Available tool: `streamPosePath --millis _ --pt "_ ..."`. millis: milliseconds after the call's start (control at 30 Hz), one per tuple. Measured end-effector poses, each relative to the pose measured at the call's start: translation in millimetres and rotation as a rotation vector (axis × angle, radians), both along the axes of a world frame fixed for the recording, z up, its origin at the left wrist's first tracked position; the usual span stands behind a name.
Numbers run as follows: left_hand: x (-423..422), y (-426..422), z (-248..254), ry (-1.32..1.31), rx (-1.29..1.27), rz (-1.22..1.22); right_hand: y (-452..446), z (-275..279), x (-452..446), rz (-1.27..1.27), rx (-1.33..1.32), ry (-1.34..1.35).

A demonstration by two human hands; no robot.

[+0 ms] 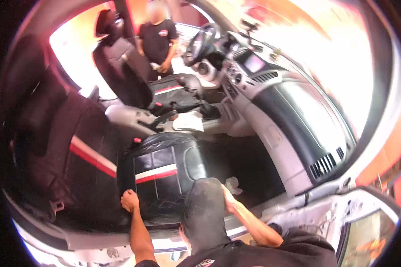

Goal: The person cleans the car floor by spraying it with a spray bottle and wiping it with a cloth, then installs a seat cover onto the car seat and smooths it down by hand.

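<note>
My left hand [129, 201] is closed at the rear outer corner of the near car seat, by the crease between cushion and backrest; what its fingers hold, if anything, is hidden. A black seat cover [157, 156] with quilted edges and a white-and-red stripe lies over the seat cushion. On the matching backrest [82, 133] runs another such stripe. My right hand [228, 200] is at the front edge of the cushion. Its fingers are mostly out of sight behind the dark cap [205, 209] in the foreground.
A co-worker in a black shirt [158, 42] stands beyond the far seat [176, 93]. A centre console [124, 118] with a white sheet [188, 121] separates the seats. The dashboard [298, 115] runs along the right. Crumpled pale material [233, 186] lies in the footwell. The door frame [325, 209] is near my right arm.
</note>
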State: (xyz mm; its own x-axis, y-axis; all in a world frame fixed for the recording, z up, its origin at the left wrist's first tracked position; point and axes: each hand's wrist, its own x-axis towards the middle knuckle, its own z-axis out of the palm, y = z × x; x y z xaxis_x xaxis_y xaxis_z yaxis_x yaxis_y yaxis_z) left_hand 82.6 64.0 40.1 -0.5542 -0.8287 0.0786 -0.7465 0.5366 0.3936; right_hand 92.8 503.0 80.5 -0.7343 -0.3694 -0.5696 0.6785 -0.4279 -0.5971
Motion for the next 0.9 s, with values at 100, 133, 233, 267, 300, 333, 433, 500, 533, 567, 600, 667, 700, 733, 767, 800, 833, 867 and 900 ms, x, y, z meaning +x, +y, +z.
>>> streamPosePath --millis 100,133,233,267,300,333,433,500,533,567,600,667,700,733,767,800,833,867,900 --pt "-3 -4 -16 0.025 -0.11 0.009 -6 92 6 0.133 0.166 0.185" --pt "-2 -3 -15 0.028 -0.114 0.012 -4 131 9 0.258 0.358 0.279" --pt "1 0 -13 0.016 -0.139 0.014 5 149 -10 0.276 0.719 0.562" --pt "0 0 -10 0.016 -0.12 0.011 7 197 -16 0.354 0.641 0.624" --pt "1 1 -7 0.017 -0.1 0.007 15 214 -25 0.314 0.589 0.664" --pt "2 2 -4 0.015 -0.081 0.001 21 237 -40 0.253 0.527 0.781" --pt "0 3 -4 0.021 -0.076 -0.004 43 304 -83 -0.129 0.915 0.879" --pt "4 1 -6 0.022 -0.085 0.008 78 314 -141 -0.528 1.263 1.273" --pt "5 1 -5 0.018 -0.083 0.012 96 329 -164 -0.588 1.397 1.215" --pt "3 1 -4 0.019 -0.08 0.015 120 343 -176 -0.56 1.47 1.086" --pt "4 -1 -7 0.017 -0.071 0.008 148 347 -191 -0.517 1.616 0.931" --pt "2 -5 -12 0.022 -0.052 -0.01 202 354 -210 -0.507 1.814 0.893" --pt "1 -8 -12 0.023 -0.062 -0.003 232 356 -217 -0.474 2.009 0.949" --pt "0 -7 -12 0.024 -0.068 0.003 245 360 -209 -0.552 2.157 1.037" --pt "0 -5 -14 0.023 -0.073 0.004 262 360 -207 -0.573 2.257 0.978" --pt "1 -4 -14 0.024 -0.067 0.008 278 361 -204 -0.533 2.302 0.949" --pt "1 -4 -13 0.027 -0.06 0.01 288 365 -203 -0.495 2.347 0.917" --pt "-1 -4 -11 0.031 -0.055 0.012 296 369 -208 -0.476 2.363 0.895" --pt "-1 -3 -10 0.021 -0.08 0.007 300 373 -211 -0.451 2.378 0.869"
